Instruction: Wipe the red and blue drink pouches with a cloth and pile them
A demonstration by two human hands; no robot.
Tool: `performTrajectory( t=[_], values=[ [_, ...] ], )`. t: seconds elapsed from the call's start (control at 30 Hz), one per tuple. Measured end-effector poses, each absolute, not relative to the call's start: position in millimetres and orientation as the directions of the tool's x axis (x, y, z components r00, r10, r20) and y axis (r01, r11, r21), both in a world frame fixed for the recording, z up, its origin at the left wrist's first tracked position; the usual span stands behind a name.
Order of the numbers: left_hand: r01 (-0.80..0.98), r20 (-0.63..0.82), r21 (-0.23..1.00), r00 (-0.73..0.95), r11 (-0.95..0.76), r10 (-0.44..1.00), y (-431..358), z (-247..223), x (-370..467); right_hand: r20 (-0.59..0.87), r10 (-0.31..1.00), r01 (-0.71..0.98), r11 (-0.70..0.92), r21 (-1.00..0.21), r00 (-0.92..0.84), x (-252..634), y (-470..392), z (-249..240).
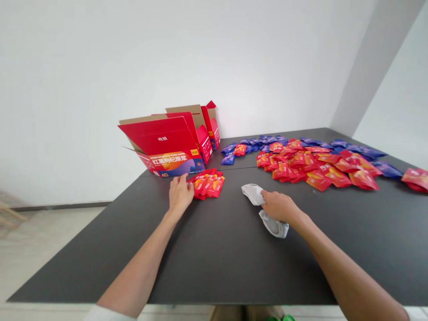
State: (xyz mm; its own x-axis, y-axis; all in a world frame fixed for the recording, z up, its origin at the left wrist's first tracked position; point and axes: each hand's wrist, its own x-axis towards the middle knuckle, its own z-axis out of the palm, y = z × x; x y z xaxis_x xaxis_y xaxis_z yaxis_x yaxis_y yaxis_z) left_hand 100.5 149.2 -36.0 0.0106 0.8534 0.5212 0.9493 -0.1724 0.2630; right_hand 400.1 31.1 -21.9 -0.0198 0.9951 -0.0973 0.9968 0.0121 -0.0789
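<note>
The dark desk (217, 258) spans the view, its near edge running across the lower part. The front box (174, 162), red with printed lettering and a blue lower band, stands open with its flaps raised at the far-left corner of the desk; the rear box (214, 131), likewise red and open, stands behind it and is partly hidden by it. The red packets (301, 162) form a broad, overlapping spread from beyond the middle of the desk toward its right edge. The blue packets (386, 169) lie behind and beside this spread, in a band along the far edge that reaches from near the boxes toward the right edge. A single red packet (240, 149) lies among the blue ones near the rear box. The small red pile (210, 185), of several overlapping packets, lies just in front of the front box, left of the desk's middle. The left hand (180, 192), palm down with its fingers bent, is at the left side of this pile; whether it grips a packet cannot be told. The right hand (279, 206) is clenched on the white cloth (274, 225), which shows in two portions, one beyond the fingers and one on the near side of the hand, over the middle of the desk.
</note>
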Motion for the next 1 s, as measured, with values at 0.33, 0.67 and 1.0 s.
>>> performTrajectory(
  t=[0.33,0.67,1.0],
  values=[
    [0.935,0.403,-0.002,0.327,-0.356,0.855,159,-51,123,-0.103,0.994,0.993,0.023,-0.112,-0.035,401,29,-17],
    [0.842,0.345,0.003,0.505,-0.539,0.791,232,-15,190,-0.063,0.997,0.990,0.036,-0.135,-0.045,399,27,-16],
    [0.942,0.120,0.064,0.319,-0.328,0.940,333,-46,248,-0.046,0.998,0.988,0.027,-0.154,-0.034,398,28,-10]
  ],
)
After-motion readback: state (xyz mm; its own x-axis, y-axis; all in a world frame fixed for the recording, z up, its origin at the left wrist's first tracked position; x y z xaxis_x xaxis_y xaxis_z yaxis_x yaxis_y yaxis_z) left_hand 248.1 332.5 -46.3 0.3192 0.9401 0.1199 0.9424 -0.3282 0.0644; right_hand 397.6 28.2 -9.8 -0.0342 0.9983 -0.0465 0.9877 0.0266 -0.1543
